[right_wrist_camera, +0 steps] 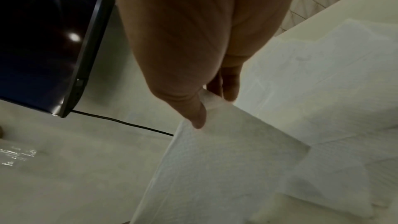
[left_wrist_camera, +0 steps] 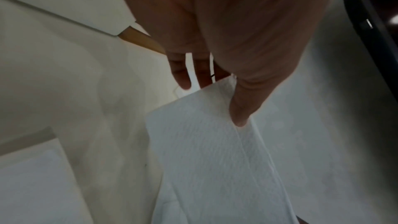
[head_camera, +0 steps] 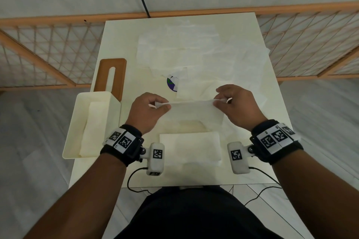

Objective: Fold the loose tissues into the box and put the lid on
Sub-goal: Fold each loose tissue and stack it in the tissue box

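Apparently midway: the left hand [head_camera: 148,109] and right hand [head_camera: 236,103] each pinch an end of one tissue [head_camera: 191,111] above the worktop [head_camera: 194,176]. Some folded tissues seemingly lie in the box [head_camera: 77,122] at nine o'clock; loose tissues [head_camera: 174,48] wait at twelve, and the lid [head_camera: 113,77] is still off.

Cream table [head_camera: 242,170] on pale floor [head_camera: 29,141], wooden lattice rail [head_camera: 48,44] behind.

Soft embossed paper tissue [left_wrist_camera: 211,159]; matt cream box [head_camera: 85,103]; smooth brown wood-look lid [head_camera: 119,72].
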The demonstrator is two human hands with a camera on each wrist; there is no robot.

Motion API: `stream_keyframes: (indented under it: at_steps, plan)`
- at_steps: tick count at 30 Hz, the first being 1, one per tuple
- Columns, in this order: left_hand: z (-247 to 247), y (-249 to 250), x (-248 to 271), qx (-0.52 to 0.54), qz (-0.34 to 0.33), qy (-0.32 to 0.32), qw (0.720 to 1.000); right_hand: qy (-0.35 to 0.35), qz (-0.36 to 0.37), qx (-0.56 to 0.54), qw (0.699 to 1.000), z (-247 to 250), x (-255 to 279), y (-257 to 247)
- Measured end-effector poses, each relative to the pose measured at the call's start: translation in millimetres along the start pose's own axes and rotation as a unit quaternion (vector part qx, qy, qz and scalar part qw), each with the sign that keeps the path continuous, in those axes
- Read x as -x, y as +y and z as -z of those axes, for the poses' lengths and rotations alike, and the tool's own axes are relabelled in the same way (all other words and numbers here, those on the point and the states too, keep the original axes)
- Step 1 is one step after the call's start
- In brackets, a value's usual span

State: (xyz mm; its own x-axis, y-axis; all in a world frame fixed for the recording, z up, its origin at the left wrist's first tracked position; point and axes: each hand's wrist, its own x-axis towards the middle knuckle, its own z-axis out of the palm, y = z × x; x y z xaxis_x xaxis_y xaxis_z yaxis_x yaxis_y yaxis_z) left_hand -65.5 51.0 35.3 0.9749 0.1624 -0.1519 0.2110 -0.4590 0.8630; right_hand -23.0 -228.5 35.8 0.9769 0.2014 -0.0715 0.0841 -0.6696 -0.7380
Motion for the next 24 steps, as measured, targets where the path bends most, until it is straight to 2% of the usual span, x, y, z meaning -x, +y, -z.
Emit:
stream_keyframes:
  at_steps: [3,7,10,13,17,24]
  plan:
    - [3,-5,6,-0.043,-0.004,-0.015,0.999,-0.037,-0.018,-0.007,0.999,5,7,-3]
    - [8,-4,15,0.012,0.033,-0.057,0.998,-0.143,-0.067,-0.117,0.981,13,18,-4]
    - [3,-18,21,0.017,0.073,-0.057,0.996,-0.148,-0.106,-0.187,0.965,6,24,7]
    - [-10,-47,27,-0.012,0.125,-0.08,0.989,-0.131,-0.149,-0.139,0.97,-17,29,27]
    - [-32,-82,34,-0.116,0.162,-0.076,0.977,-0.132,-0.164,0.023,0.977,-53,37,50]
    - [-49,-92,40,-0.152,0.168,-0.047,0.973,-0.1,-0.173,0.04,0.979,-84,44,62]
